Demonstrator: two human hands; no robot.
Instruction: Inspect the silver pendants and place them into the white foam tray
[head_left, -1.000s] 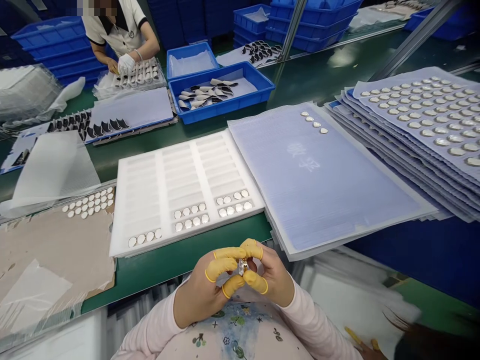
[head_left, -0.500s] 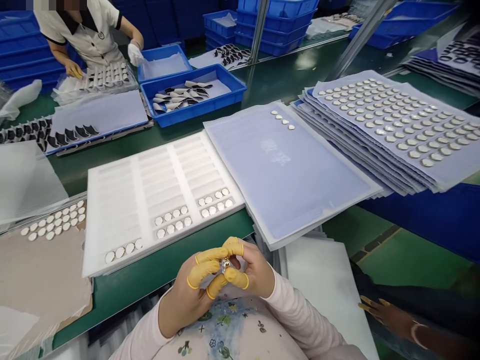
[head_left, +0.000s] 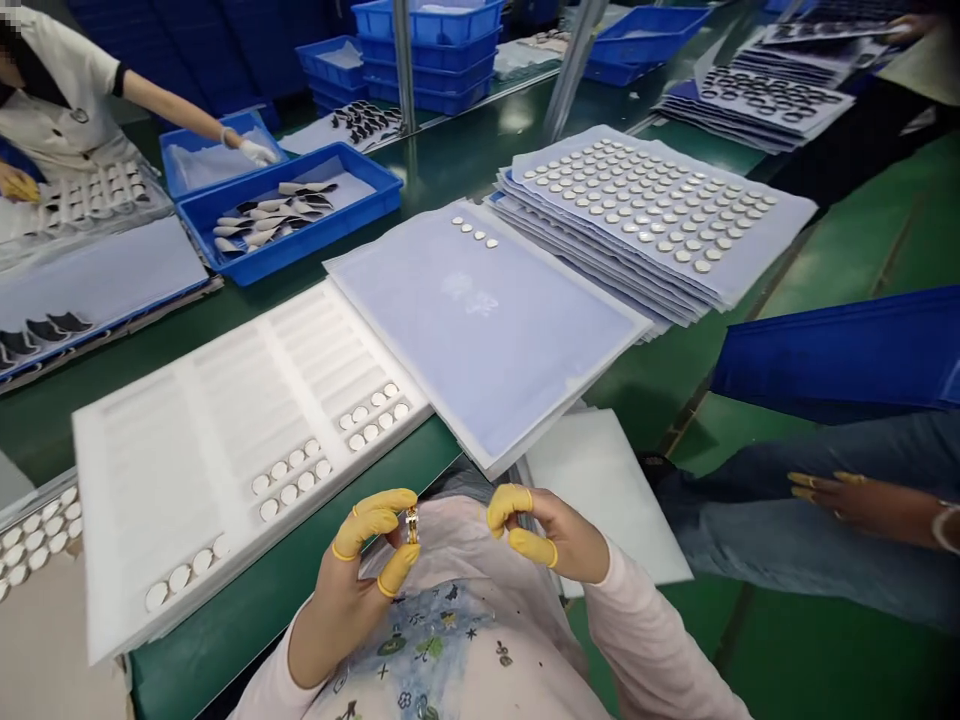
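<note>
Green worktop (head_left: pixel 262 592) bears a white slotted tray (head_left: pixel 206 430), only its near rows holding discs (head_left: pixel 307 481), while my left hand (head_left: pixel 337 600) pinches a gold-toned piece (head_left: pixel 412 525) before the shirt (head_left: pixel 465 565), my right hand (head_left: pixel 566 530) narrowly open.

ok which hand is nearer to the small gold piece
Left. The left hand has the small gold piece pinched between thumb and fingertips; the right hand is off to its right, not touching it.
</note>
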